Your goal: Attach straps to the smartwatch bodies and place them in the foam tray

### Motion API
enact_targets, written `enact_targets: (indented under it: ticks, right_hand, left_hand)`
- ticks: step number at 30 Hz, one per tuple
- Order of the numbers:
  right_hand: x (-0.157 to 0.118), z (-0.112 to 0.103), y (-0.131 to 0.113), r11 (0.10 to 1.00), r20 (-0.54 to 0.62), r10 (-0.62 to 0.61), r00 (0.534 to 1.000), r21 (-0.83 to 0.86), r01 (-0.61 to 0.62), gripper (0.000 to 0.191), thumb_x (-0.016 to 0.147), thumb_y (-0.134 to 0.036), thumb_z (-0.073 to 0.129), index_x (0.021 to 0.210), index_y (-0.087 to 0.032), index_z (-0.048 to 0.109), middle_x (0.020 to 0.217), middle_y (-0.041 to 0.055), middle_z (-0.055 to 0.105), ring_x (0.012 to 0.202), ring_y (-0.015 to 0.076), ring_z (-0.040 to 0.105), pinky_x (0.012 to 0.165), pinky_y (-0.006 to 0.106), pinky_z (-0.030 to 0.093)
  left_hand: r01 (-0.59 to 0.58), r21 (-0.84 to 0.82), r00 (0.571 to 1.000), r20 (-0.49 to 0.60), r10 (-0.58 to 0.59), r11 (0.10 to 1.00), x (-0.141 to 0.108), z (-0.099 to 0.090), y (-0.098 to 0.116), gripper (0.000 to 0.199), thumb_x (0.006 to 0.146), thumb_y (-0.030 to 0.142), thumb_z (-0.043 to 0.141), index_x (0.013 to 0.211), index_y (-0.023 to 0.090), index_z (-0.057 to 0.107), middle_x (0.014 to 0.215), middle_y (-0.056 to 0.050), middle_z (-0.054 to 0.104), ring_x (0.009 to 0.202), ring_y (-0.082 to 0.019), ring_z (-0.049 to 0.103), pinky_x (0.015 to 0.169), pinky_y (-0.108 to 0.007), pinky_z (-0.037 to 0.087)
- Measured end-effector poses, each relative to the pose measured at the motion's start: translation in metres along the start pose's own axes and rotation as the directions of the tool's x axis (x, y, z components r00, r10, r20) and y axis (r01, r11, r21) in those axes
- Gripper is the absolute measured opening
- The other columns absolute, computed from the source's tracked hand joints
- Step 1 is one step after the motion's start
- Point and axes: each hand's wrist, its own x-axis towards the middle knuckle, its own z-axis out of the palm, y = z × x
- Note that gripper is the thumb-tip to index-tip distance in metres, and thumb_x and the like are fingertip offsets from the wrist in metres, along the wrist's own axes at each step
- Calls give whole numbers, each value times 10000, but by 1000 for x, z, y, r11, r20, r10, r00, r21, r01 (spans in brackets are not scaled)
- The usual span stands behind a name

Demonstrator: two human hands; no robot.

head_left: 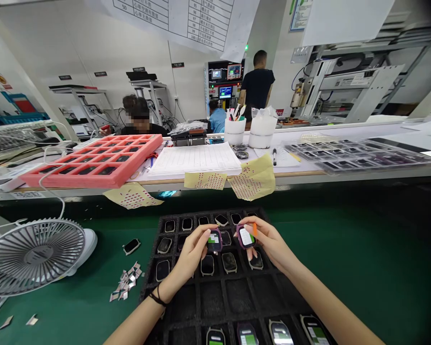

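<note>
My left hand [196, 245] is closed on a purple-rimmed smartwatch [214, 241] without a strap, its screen lit green and white. In my right hand [264, 235] is a second purple smartwatch [246, 236], with a white and green screen. An orange piece [255, 229] shows at the fingers of that hand; whether it is a tool or a finger cover I cannot tell. Both hands are above a black foam tray [210, 298]. Several dark-screened watch bodies [230, 262] lie in its far pockets, and lit ones [280, 332] lie in the nearest row.
On the green mat, a fan [36, 256] stands at left, near a loose watch [131, 246] and small foil-like scraps [125, 281]. The shelf behind holds a pink foam tray [100, 178], paper sheets [196, 158] and clear trays [359, 155]. Other people sit and stand beyond.
</note>
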Motion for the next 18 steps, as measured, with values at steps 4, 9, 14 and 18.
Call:
enact_targets:
  ticks: [4, 9, 14, 18]
  right_hand:
    - [1, -2, 3, 1000, 1, 8, 1000, -25, -8, 275, 854, -435, 608, 986, -196, 574, 713, -8, 611, 407, 120, 592, 366, 221, 395]
    - [2, -5, 5, 1000, 86, -4, 996, -2, 5, 347, 859, -378, 624, 1149, -220, 516, 796, 13, 608, 590, 168, 675, 426, 217, 447]
    - [1, -4, 3, 999, 157, -31, 987, -2, 32, 419, 838, -318, 661, 1207, -234, 480, 872, 34, 605, 708, 199, 691, 475, 234, 477]
    - [1, -3, 2, 1000, 111, -21, 994, 5, 21, 376, 842, -359, 644, 1167, -222, 515, 850, 29, 599, 638, 187, 683, 460, 241, 466]
  left_hand:
    - [0, -22, 1000, 2, 0, 1000, 1, 0, 3, 433, 871, 513, 499, 1115, 175, 616, 737, 5, 535, 460, -37, 353, 432, -187, 272]
    - [-14, -93, 1000, 5, 14, 996, 3, 1, -1, 451, 816, 480, 598, 1139, 165, 589, 931, -64, 615, 616, -87, 509, 492, -185, 382]
    - [-18, -135, 999, 32, 22, 991, 3, 2, -7, 419, 806, 420, 639, 1140, 179, 564, 1066, -82, 593, 866, -161, 569, 679, -243, 522]
    - [-10, -99, 1000, 26, 12, 995, 2, 2, -5, 420, 834, 457, 592, 1139, 168, 570, 965, -66, 594, 738, -119, 546, 562, -187, 458]
